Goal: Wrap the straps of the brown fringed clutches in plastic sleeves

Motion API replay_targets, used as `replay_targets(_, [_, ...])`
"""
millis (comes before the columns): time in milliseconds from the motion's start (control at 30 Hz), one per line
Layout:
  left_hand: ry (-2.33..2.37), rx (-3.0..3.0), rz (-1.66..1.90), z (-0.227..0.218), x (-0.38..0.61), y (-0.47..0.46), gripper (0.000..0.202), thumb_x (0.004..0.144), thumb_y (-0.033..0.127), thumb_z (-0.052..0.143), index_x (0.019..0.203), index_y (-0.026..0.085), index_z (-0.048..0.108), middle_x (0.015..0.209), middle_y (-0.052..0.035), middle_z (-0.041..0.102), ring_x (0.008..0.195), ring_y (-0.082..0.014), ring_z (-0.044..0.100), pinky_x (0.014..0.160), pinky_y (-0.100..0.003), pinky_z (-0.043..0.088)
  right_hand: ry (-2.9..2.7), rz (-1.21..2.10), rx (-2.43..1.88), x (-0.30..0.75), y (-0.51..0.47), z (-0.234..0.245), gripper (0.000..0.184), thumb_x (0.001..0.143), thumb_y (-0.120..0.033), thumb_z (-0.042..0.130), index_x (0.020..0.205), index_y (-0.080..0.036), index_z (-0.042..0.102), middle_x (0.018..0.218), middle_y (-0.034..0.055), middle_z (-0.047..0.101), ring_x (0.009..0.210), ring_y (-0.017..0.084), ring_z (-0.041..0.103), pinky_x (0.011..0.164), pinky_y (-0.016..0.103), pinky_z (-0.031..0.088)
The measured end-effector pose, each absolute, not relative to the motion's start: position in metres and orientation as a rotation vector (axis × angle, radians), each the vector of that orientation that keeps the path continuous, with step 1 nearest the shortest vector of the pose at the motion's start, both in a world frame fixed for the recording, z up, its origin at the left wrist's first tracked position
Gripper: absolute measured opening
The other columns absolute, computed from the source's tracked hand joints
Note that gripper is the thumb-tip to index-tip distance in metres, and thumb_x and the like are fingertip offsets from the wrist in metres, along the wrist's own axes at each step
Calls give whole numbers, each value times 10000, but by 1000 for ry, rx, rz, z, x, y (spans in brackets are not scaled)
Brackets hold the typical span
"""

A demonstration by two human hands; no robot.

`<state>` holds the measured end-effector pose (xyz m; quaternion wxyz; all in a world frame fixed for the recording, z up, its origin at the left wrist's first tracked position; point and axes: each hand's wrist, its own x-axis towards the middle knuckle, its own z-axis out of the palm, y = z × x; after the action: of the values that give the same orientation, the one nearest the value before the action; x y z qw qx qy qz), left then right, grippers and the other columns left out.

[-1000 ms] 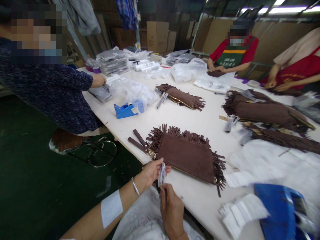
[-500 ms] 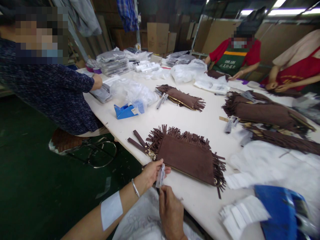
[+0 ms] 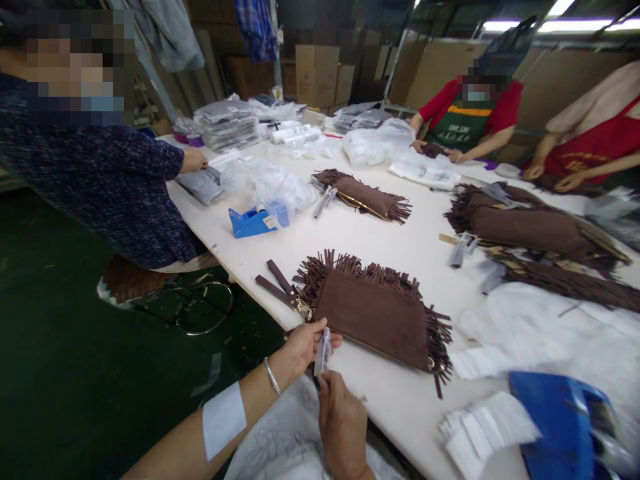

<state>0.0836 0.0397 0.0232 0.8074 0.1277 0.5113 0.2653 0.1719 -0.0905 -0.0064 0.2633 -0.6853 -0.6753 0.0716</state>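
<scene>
A small strip wrapped in clear plastic (image 3: 323, 353) lies across the fingers of my left hand (image 3: 306, 345), with the thumb beside its top end. The lower end of that strip is pinched between the thumb and fingers of my right hand (image 3: 342, 417). What is inside the plastic is too small to make out. Just beyond my hands, a brown fringed bag (image 3: 373, 317) lies flat on the white table, its zip edge toward me. Its strap (image 3: 275, 287) with a gold clasp sticks out at the left. A white patch (image 3: 224, 420) sits on my left forearm.
A blue tape dispenser (image 3: 255, 220) and another fringed bag (image 3: 365, 193) lie farther back. More brown bags (image 3: 530, 227) are piled at right, above white sheeting (image 3: 555, 327). A larger blue dispenser (image 3: 560, 420) stands near right. Co-workers are at the left and far right.
The lower end of the plastic-wrapped strip has shifted slightly to the right in my fingers. My hands stay almost in place. The co-workers' hands have moved a little.
</scene>
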Motion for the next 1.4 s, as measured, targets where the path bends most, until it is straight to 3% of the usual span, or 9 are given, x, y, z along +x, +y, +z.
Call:
replay_targets(233, [1093, 271, 573, 23, 84, 39, 316, 900, 382, 523, 863, 82, 613, 1017, -197, 696, 892, -236, 684, 673, -275, 538, -1784, 221, -1857, 171, -93, -5, 249, 1015, -295, 289, 954, -198, 510, 692, 3, 667, 511, 154, 645, 458, 236, 364])
replay_targets(433, [1076, 272, 578, 20, 84, 39, 296, 893, 362, 532, 856, 83, 623, 999, -194, 701, 848, -225, 690, 655, -266, 538, -1705, 340, -1877, 172, -96, -6, 302, 981, -414, 376, 1129, -169, 472, 724, 7, 644, 503, 153, 626, 455, 232, 381])
replay_targets(667, [1092, 282, 574, 21, 84, 39, 317, 902, 373, 523, 867, 76, 630, 997, -194, 702, 851, -224, 690, 648, -260, 535, -1814, 229, -1893, 172, -92, -11, 241, 1004, -270, 308, 967, -196, 535, 707, 16, 663, 537, 158, 641, 483, 232, 374])
replay_targets(1033, [1090, 291, 579, 15, 86, 39, 331, 890, 400, 531, 875, 79, 613, 1004, -210, 694, 860, -233, 685, 696, -287, 537, -1829, 248, -1861, 170, -92, -10, 285, 1011, -302, 287, 936, -189, 538, 656, 11, 655, 514, 151, 637, 464, 224, 369])
replay_targets(1167, [1094, 529, 564, 18, 71, 34, 392, 849, 484, 568, 920, 102, 621, 952, -174, 702, 834, -243, 679, 716, -317, 524, -1819, 275, -1834, 190, -89, -3, 302, 1009, -366, 297, 992, -194, 545, 679, 7, 679, 480, 142, 629, 438, 226, 374])
replay_targets(1233, [1180, 832, 591, 22, 50, 35, 379, 828, 486, 590, 936, 127, 644, 932, -135, 705, 842, -245, 669, 753, -327, 511, -1750, 126, -1880, 208, -80, 4, 317, 998, -393, 313, 1068, -185, 543, 797, 48, 705, 577, 164, 660, 503, 239, 433])
replay_targets(1300, [1363, 1230, 677, 27, 25, 40, 296, 860, 414, 553, 985, 167, 659, 976, -101, 698, 920, -244, 645, 850, -341, 479, -1740, -24, -1912, 226, -68, 9, 336, 987, -366, 321, 1160, -167, 529, 986, 112, 691, 819, 217, 675, 688, 293, 499])
replay_targets(1400, [1550, 1886, 711, 32, -2, 57, 278, 909, 238, 456, 1135, 202, 614, 1174, -95, 629, 1128, -250, 541, 1011, -377, 373, -1902, -137, -1924, 245, -50, 8, 372, 945, -221, 336, 1272, -149, 499, 1207, 163, 600, 1071, 282, 572, 894, 406, 458])
